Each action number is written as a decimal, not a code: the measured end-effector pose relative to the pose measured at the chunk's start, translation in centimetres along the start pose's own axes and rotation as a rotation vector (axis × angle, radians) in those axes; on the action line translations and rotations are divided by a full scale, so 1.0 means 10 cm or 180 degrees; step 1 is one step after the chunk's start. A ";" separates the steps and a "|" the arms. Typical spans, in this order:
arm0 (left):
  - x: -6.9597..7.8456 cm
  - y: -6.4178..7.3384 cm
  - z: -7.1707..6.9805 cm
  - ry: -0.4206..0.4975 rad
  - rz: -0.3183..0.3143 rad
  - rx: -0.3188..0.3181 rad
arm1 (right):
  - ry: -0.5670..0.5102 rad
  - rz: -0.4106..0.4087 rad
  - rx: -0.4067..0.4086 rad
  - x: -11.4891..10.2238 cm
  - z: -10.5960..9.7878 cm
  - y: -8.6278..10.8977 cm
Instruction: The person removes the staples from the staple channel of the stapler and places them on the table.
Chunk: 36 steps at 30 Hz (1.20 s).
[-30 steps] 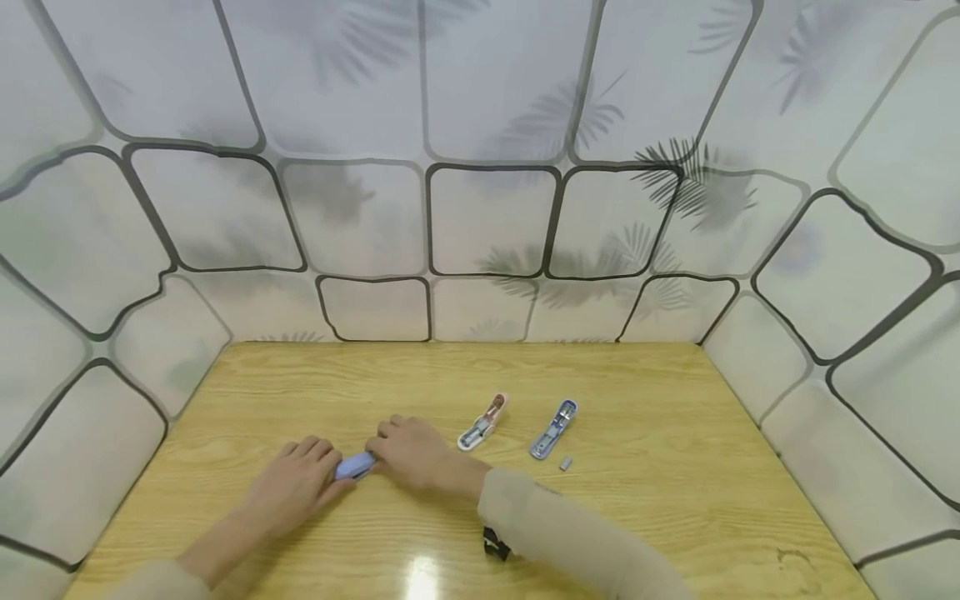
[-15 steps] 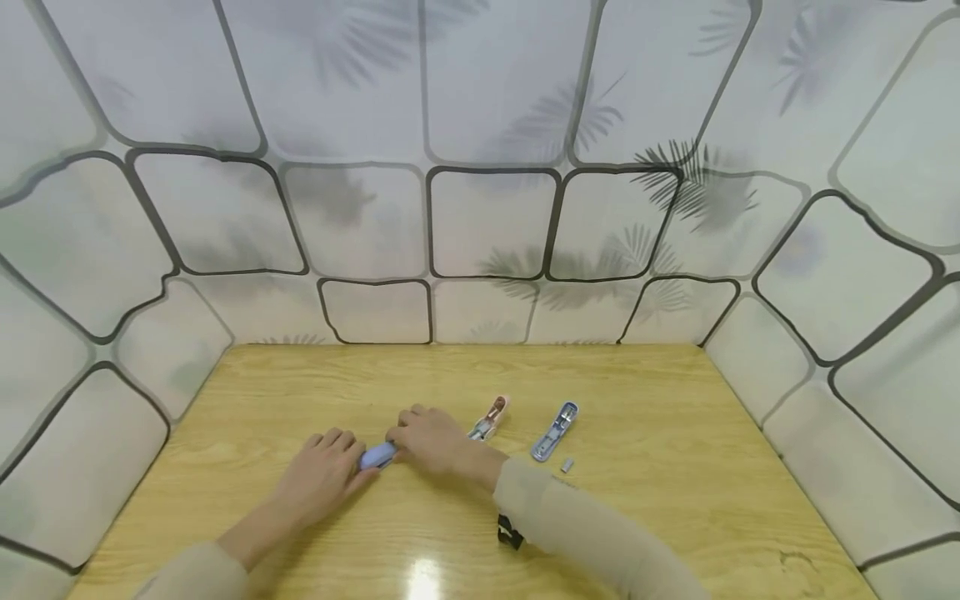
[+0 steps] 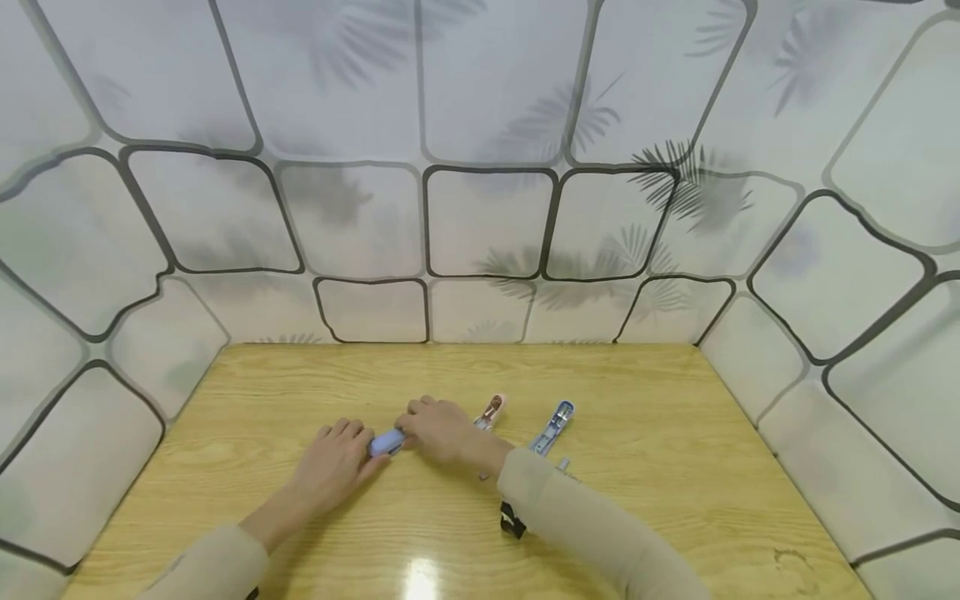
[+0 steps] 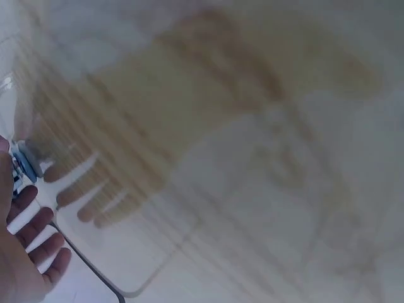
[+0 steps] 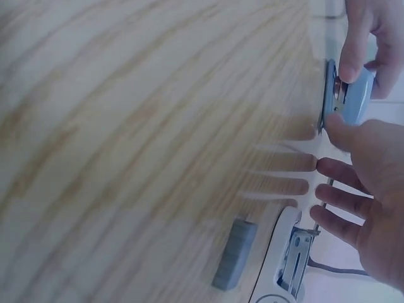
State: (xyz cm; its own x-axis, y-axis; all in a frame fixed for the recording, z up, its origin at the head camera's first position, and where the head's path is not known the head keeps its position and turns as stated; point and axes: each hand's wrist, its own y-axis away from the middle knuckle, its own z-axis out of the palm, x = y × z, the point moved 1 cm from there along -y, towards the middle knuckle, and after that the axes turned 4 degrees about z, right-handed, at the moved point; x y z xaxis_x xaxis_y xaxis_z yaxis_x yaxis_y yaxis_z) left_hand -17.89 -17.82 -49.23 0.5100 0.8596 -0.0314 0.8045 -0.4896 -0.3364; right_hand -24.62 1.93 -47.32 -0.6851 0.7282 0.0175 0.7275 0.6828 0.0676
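A small light-blue stapler (image 3: 387,442) is held between both hands just left of the table's middle. My left hand (image 3: 337,458) grips its left end. With thumb and forefinger, my right hand (image 3: 442,429) pinches the other end. In the right wrist view the stapler (image 5: 358,95) shows its side and metal parts, while the other right-hand fingers (image 5: 344,202) spread away from it. Just beyond the right hand lies a pink-and-white stapler (image 3: 491,410), partly covered by the hand. The left wrist view shows only a sliver of the stapler (image 4: 28,161).
A blue stapler (image 3: 553,425) lies open right of the pink one, its near end behind the right sleeve. Beside it is a small grey staple block (image 3: 564,463). Another grey staple block (image 5: 235,255) lies under the right hand. Patterned cloth walls (image 3: 487,221) border the wooden table (image 3: 660,500).
Both hands have moved right and slightly away over the table, carrying the light-blue stapler. My right arm now covers part of the two other staplers.
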 end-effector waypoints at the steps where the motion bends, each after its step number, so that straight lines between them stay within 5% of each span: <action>1: 0.01 0.00 0.00 0.0028 -0.0028 0.0026 | -0.0062 0.0008 -0.0009 0.01 0.00 0.00; 10: 0.06 0.13 0.00 0.0438 -0.0391 0.0226 | -0.0355 -0.0178 0.0088 0.05 -0.02 0.00; 17: 0.03 0.16 0.06 0.0693 -0.0525 0.0195 | -0.0018 -0.0499 0.0264 -0.02 0.00 -0.05; 29: 0.04 0.13 0.07 0.0741 -0.0598 0.0301 | 0.0275 -0.0556 0.0310 -0.13 -0.01 -0.03; 36: 0.04 0.09 0.07 0.0694 -0.0644 0.0173 | 0.0174 -0.0497 0.0313 -0.12 -0.02 -0.02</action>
State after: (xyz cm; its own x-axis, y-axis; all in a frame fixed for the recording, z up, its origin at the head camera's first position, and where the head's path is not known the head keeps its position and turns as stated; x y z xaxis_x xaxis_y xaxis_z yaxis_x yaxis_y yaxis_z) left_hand -17.16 -17.83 -50.16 0.3992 0.8843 0.2422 0.8819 -0.2980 -0.3654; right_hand -24.00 0.90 -47.13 -0.7891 0.6104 0.0687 0.6104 0.7917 -0.0241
